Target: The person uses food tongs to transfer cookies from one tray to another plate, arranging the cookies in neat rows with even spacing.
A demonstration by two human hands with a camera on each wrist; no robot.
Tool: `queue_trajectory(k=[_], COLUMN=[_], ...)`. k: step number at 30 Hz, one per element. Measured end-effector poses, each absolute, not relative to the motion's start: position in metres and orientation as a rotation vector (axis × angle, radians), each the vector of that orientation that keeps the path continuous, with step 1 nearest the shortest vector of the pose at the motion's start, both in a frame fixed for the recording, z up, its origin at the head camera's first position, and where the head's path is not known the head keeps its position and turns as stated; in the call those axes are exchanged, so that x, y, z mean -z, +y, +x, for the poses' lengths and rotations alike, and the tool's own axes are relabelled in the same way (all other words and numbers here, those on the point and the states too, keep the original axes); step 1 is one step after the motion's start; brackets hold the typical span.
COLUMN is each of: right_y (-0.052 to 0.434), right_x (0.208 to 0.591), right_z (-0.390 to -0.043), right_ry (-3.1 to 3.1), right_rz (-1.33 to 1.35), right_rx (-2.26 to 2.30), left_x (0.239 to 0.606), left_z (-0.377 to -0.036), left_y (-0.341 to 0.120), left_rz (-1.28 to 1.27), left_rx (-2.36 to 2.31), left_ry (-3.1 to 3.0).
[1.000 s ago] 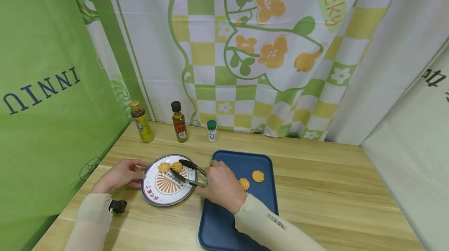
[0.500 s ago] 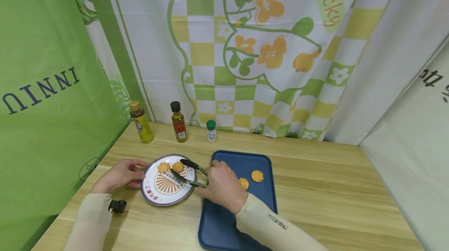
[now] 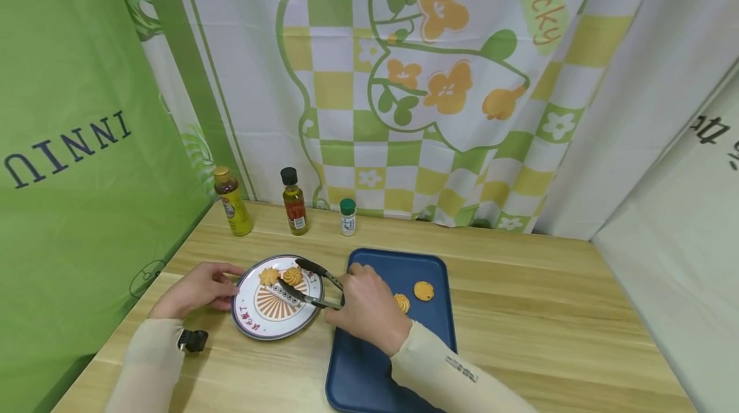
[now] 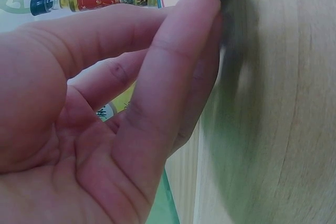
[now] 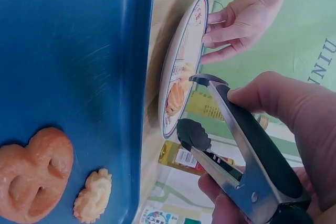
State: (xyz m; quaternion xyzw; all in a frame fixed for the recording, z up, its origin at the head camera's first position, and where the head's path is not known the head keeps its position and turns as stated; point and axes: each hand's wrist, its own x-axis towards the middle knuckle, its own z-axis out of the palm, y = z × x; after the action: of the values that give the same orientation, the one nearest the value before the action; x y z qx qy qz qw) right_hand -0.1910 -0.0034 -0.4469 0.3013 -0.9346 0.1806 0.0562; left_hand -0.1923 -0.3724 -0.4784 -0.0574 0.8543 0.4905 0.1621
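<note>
1. Head view: left of centre in the lower half, the left hand (image 3: 199, 288) pinches the left rim of a white patterned plate (image 3: 280, 310). A star-edged biscuit (image 3: 269, 276) and a swirled biscuit (image 3: 292, 276) lie side by side in its upper part. At lower centre, the right hand (image 3: 369, 307) grasps metal tongs (image 3: 310, 299), their dark tips apart over the plate, near the swirled biscuit. The blue tray (image 3: 360, 368), at the bottom centre, bears a ridged biscuit (image 3: 402, 302) and a pretzel-shaped biscuit (image 3: 424, 290). Three bottles (image 3: 296, 204) stand in a row above the plate.

2. Left wrist view: bent fingers fill the left and middle, their tips meeting at the plate's edge at top centre; a red-labelled bottle shows upper left.

3. Right wrist view: at lower right, the right hand is wrapped round the tongs, the tips spread with nothing between them. The plate stands upper centre, the left hand at its rim; the pretzel-shaped biscuit is lower left.
</note>
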Motion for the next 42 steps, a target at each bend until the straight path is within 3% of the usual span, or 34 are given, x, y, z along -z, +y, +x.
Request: queue_trajectory(k=[42], right_y=[0.083], right_x=[0.443], right_z=[-0.174], right_ry=[-2.958], right_rz=[0.621], right_rx=[-0.695], left_x=[0.478], left_z=[-0.192], left_y=[-0.372], left_rz=[-0.153], left_rx=[-1.365], left_ry=[2.469])
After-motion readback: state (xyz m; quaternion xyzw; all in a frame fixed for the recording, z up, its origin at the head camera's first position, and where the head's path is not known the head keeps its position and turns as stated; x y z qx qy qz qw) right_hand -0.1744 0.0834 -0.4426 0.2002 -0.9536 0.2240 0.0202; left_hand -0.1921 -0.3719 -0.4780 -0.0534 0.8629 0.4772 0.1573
